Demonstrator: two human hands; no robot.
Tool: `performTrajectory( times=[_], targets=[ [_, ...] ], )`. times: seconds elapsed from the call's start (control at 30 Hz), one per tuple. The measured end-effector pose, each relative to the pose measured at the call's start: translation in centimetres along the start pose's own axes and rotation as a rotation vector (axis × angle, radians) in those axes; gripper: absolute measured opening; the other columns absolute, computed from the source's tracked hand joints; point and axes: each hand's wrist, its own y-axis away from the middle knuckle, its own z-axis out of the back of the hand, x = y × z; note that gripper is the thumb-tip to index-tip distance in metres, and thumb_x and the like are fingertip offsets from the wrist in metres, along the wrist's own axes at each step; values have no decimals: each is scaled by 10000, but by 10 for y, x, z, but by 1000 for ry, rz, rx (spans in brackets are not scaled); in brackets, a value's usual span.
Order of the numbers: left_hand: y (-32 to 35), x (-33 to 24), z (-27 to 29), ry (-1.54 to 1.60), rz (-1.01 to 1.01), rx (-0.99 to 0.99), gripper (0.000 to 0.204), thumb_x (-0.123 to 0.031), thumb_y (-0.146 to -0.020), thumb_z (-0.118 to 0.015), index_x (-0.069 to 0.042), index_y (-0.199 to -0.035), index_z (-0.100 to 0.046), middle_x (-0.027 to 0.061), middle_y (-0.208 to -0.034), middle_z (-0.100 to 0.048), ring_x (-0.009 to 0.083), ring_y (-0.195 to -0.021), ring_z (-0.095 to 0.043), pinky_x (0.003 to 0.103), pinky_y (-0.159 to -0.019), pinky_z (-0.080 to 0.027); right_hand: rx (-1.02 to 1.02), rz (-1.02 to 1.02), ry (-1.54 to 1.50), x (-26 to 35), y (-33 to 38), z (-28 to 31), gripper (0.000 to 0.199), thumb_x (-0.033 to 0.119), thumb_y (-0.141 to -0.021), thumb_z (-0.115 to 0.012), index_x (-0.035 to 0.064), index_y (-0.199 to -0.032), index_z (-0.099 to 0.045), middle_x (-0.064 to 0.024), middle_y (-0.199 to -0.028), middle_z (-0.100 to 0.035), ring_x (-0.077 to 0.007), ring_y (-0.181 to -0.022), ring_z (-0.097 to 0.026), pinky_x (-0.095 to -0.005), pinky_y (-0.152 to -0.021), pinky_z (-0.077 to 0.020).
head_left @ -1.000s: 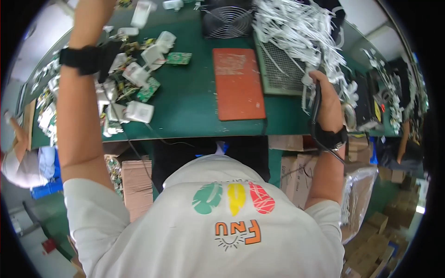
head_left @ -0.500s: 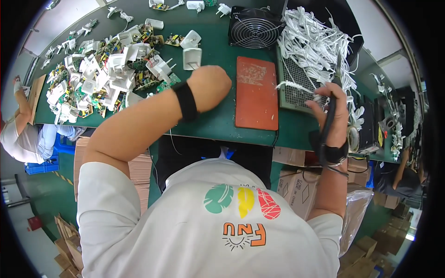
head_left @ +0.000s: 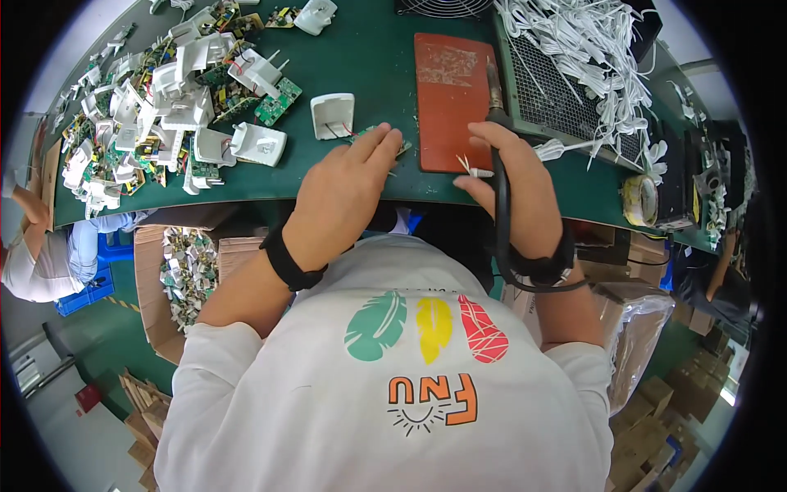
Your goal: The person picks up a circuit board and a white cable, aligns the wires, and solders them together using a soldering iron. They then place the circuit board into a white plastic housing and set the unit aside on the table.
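Observation:
My left hand is closed over a small green circuit board, whose edge shows past my fingertips; the thumb is hidden. Thin wires run from that board to an open white charger housing beside my fingers. In my right hand is a soldering iron with a black handle, its metal end pointing away from me across the red mat. The same hand pinches a white cable between thumb and finger, its bare wire ends fanned toward the left hand.
A heap of white housings and boards covers the left of the green bench. At the right, a bundle of white cables lies over a mesh-topped box, with a tape roll nearby. A fan stands behind the mat.
My right hand has come left from the mesh-topped box with the cable and soldering iron. My left hand has moved nearer to me, onto the board. The view has tilted downward.

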Motion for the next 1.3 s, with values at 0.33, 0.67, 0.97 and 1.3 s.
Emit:
performTrajectory(
  times=[0.33,0.67,0.97,1.3],
  targets=[
    [-15,3,2,322,60,-221,205,-64,-772,-626,-46,-975,-598,105,-869,-615,296,-748,-603,346,-617,-498,-268,-357,-496,-4,20,-25,542,-34,-765,-647,40,-1238,-393,-86,-988,-598,-143,-890,-584,-256,-746,-465],
    [-37,-7,12,484,26,-206,186,-88,-797,-614,-44,-976,-592,109,-842,-609,299,-745,-593,349,-627,-480,-385,-236,-814,-4,3,-22,544,-99,-798,-580,31,-1263,-329,-143,-973,-600,-158,-885,-599,-255,-775,-483],
    [-45,-11,14,735,102,-127,171,-111,-831,-591,-20,-976,-598,133,-824,-598,288,-725,-577,331,-630,-466,-417,-200,-973,2,-12,-26,558,-87,-795,-594,37,-1265,-321,-132,-955,-599,-166,-844,-614,-274,-780,-504],
    [-52,-9,22,794,98,-123,180,-122,-835,-590,-24,-986,-597,129,-825,-596,271,-708,-577,310,-603,-463,-331,-300,-972,4,-19,-22,587,-91,-782,-608,52,-1272,-319,-108,-922,-590,-124,-759,-597,-240,-706,-500]
  ],
)
